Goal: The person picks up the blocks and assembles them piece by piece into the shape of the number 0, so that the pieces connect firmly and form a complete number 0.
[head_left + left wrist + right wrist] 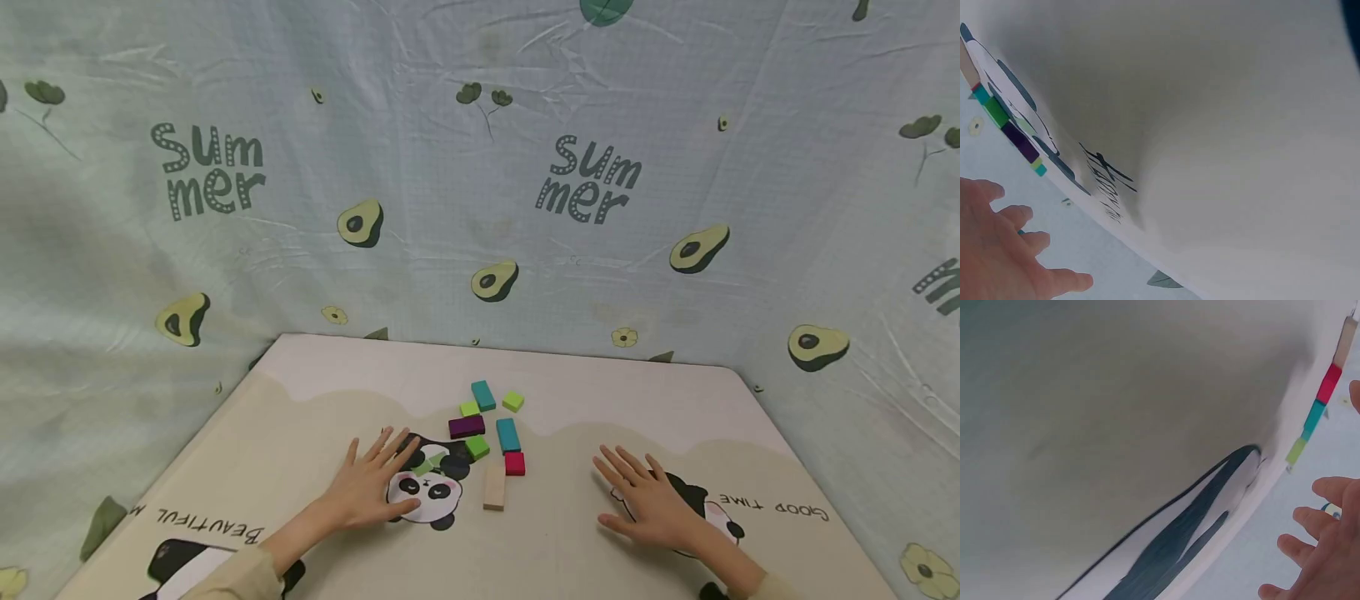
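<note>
My left hand (366,493) is spread with straight fingers over the printed panda, left of a loose group of small blocks. My right hand (654,507), also spread and holding nothing, is off to the right of that group. In the group are a plain wooden block (494,487), a red block (514,464), a purple block (467,427) and a green block (477,448). Two teal blocks (508,435) and two lime blocks (513,401) lie among them. Both wrist views show fingers (1035,242) extended, apart from the blocks.
The blocks lie on a pale tabletop (570,550) printed with pandas and lettering. Behind it and along its sides hangs a light curtain (420,167) with avocados and the word "summer". The table's far edge runs just in front of the curtain.
</note>
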Available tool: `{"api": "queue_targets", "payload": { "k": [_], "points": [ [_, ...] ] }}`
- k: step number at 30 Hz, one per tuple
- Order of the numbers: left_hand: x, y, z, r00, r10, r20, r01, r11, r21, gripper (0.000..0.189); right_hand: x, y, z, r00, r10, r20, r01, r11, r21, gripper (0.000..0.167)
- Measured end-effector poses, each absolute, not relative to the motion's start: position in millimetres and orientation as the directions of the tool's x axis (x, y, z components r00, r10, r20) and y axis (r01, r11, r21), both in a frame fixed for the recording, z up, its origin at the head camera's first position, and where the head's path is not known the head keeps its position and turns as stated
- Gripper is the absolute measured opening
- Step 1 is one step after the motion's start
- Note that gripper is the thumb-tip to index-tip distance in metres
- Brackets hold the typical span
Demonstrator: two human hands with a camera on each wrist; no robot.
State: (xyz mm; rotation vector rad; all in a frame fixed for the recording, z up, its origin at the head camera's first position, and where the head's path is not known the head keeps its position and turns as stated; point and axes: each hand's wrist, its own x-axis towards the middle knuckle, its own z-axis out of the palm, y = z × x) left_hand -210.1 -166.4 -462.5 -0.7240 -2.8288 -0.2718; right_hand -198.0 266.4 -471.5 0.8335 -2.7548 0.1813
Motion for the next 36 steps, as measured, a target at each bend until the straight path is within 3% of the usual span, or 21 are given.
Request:
{"api": "queue_targets", "payload": {
  "k": [20, 29, 36],
  "points": [
    [-208, -143, -460, -0.797, 0.582, 0.165, 0.601, 0.79, 0.119, 0.079, -198, 237, -468, -0.708, -0.644, 0.29, -0.678, 0.734, -0.026, 0.069],
    [-211, -128, -457, -0.764, 0.634, 0.122, 0.645, 0.755, 0.121, 0.077, -201, 224, -462, -0.704, -0.675, 0.222, -0.703, 0.707, -0.077, 0.069],
    [-214, -121, -456, -0.737, 0.663, 0.13, 0.675, 0.73, 0.106, 0.074, -205, 218, -462, -0.666, -0.706, 0.239, -0.732, 0.68, -0.031, 0.069]
  ]
}}
